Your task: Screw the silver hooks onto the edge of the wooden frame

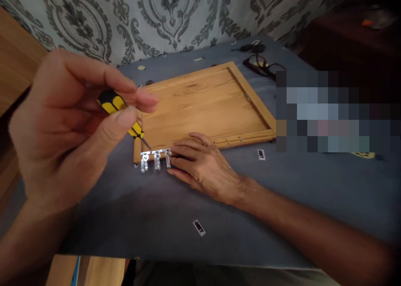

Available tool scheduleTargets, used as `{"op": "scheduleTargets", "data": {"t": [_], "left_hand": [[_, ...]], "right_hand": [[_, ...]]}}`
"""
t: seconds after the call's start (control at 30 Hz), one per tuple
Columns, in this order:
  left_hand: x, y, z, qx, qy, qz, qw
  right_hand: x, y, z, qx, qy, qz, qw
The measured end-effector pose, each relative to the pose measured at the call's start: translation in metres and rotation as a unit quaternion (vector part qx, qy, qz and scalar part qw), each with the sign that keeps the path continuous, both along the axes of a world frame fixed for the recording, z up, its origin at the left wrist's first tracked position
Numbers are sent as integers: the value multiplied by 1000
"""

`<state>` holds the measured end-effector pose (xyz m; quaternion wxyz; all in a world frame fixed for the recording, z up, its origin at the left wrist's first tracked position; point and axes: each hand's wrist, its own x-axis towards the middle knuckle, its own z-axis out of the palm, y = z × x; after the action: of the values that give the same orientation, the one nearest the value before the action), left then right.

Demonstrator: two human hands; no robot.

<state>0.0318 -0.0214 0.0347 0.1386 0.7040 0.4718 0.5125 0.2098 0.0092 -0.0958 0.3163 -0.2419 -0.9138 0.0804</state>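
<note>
My left hand (pixel 72 123), raised close to the camera, pinches a yellow-and-black screwdriver (pixel 135 131). The screwdriver slants down and right, its thin metal shaft ending near the metal hooks (pixel 157 160). Three of these shiny hooks sit in a row on the near left edge of a framed wooden panel (pixel 200 104), hanging past the rim. My right hand (pixel 205 167) rests on that same edge, fingers stretched out and apart, its fingertips beside the rightmost hook. Whether they touch that hook I cannot tell. Small dark holes dot the edge to the right of this hand.
A grey-blue cloth (pixel 150 219) with printed labels covers the table. Eyeglasses (pixel 261 67) and a dark tool (pixel 250 47) lie behind the panel. Patterned fabric (pixel 169 10) hangs at the back. Wooden pieces (pixel 103 271) show at lower left. An area at right is pixelated.
</note>
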Motion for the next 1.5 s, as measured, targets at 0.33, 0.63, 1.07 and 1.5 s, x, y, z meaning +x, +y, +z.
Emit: {"op": "scheduleTargets", "data": {"t": [0.33, 0.63, 1.07, 1.5], "left_hand": [[7, 0, -22, -11, 72, 49, 996], [5, 0, -26, -12, 82, 29, 996], [2, 2, -30, -9, 54, 18, 998], [0, 3, -33, 2, 39, 38, 999]], "right_hand": [[0, -1, 1, -4, -9, -12, 1000], [0, -1, 0, -2, -7, -10, 1000], [0, -1, 0, -7, 2, -8, 1000], [1, 0, -2, -2, 0, -7, 1000]]}}
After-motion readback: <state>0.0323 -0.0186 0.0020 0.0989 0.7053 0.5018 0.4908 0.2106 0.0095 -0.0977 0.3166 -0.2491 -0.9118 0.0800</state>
